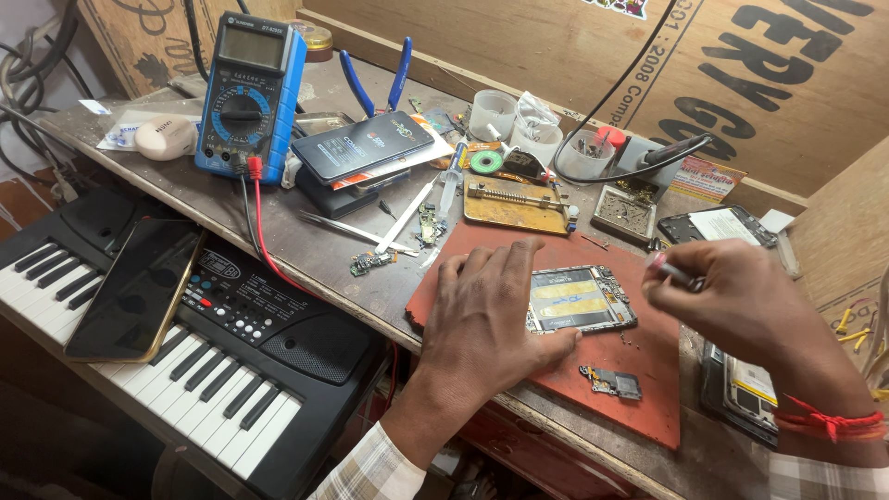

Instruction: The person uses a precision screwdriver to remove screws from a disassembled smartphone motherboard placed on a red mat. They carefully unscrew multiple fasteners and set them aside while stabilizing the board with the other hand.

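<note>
Left hand [491, 310] lies flat, fingers spread, pinning opened phone [581, 299] at frame center. Phone's long axis runs left-right. Right hand [741, 301] hovers w/ fingers pinching thin tool [674, 271], tip pointing upper left.

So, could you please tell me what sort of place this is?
Most likely a small phone repair bench: an opened phone lies on a red mat, with a blue multimeter and loose circuit boards nearby.

Grey multimeter screen [247, 44] rear left; dark phone box [361, 146] mid-bench.

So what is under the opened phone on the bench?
The opened phone lies on a red mat. The left hand covers its left edge, hiding what is beneath there.
</note>
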A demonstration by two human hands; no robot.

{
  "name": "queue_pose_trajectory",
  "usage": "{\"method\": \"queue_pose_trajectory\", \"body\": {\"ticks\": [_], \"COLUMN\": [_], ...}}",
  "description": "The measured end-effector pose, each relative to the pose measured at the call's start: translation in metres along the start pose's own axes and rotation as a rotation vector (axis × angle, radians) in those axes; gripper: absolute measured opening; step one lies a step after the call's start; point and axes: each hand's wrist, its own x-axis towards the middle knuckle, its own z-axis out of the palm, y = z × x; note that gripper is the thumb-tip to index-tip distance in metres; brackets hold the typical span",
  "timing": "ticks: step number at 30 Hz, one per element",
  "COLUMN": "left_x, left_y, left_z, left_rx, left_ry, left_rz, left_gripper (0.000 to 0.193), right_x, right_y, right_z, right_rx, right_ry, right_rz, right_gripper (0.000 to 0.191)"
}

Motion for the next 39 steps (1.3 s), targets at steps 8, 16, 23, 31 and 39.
{"method": "queue_pose_trajectory", "body": {"ticks": [8,16,23,31,39], "left_x": [0.002,0.003,0.003,0.000,0.000], "left_y": [0.003,0.005,0.005,0.002,0.002], "left_z": [-0.002,-0.004,-0.002,0.004,0.005], "left_rx": [0.008,0.023,0.042,0.075,0.062], "left_ry": [-0.008,-0.034,-0.018,0.047,0.062], "left_rz": [-0.010,-0.018,-0.002,0.032,0.041], "left_gripper": [0.091,0.087,0.082,0.072,0.068], "right_x": [-0.007,-0.007,-0.009,-0.006,-0.005], "right_y": [-0.009,-0.007,0.001,0.000,-0.005], "right_z": [0.003,0.007,0.006,0.009,0.008], "right_rx": [0.281,0.416,0.411,0.530,0.575], "right_ry": [0.419,0.670,0.679,0.685,0.609], "right_rz": [-0.156,-0.424,-0.415,-0.424,-0.361], "right_gripper": [0.020,0.013,0.008,0.012,0.036]}}
